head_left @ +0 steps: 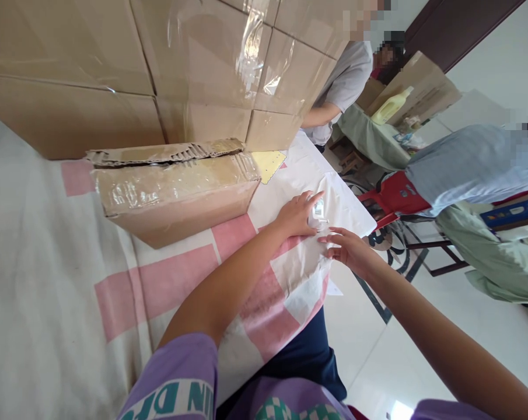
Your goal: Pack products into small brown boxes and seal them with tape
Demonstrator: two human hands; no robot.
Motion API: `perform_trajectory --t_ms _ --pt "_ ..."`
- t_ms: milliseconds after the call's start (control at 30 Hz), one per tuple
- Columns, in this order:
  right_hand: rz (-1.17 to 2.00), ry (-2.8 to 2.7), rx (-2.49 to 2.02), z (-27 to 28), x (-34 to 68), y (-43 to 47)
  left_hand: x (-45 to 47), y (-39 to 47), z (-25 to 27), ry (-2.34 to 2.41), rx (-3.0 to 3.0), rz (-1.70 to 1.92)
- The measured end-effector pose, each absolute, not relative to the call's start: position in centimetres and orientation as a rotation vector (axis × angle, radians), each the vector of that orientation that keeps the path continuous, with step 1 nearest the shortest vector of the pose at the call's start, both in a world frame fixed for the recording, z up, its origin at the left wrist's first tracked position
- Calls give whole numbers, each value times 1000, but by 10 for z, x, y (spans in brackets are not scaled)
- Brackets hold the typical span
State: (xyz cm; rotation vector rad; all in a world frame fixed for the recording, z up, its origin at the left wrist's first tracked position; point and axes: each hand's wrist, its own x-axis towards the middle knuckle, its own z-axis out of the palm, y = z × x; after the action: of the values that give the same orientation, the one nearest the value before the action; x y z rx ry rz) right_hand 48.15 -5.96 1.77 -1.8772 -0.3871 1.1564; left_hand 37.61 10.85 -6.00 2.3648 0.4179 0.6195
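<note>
My left hand (295,214) is curled round one side of a small clear-and-white plastic object (318,211) near the table's right edge. Its exact kind is too small to make out. Just below and to the right, my right hand (346,249) has its fingers apart, close to the object's lower end, with nothing seen in its grasp. Under both hands lies a white and pink checked cloth (171,289) covering the table.
A worn, taped cardboard box (180,198) lies left of my hands, before a wall of stacked cartons (211,64). Yellow paper (268,165) lies beside it. Across from me is a person in a grey shirt (353,73). At right, another sits on a red chair (404,195).
</note>
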Motion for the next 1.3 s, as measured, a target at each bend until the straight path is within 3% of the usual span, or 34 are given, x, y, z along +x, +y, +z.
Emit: perform_trajectory --t_ms 300,833,1133,1300 --pt "1453 -132 -1718 31 481 -45 375 109 -59 414 2346 610" --pt "1306 -219 -1705 -1 485 -35 378 109 -61 425 2353 634" --pt "1219 -328 -1724 23 494 -42 377 109 -61 421 2368 620" --pt "1271 -216 -1731 9 487 -43 377 109 -59 437 2357 611"
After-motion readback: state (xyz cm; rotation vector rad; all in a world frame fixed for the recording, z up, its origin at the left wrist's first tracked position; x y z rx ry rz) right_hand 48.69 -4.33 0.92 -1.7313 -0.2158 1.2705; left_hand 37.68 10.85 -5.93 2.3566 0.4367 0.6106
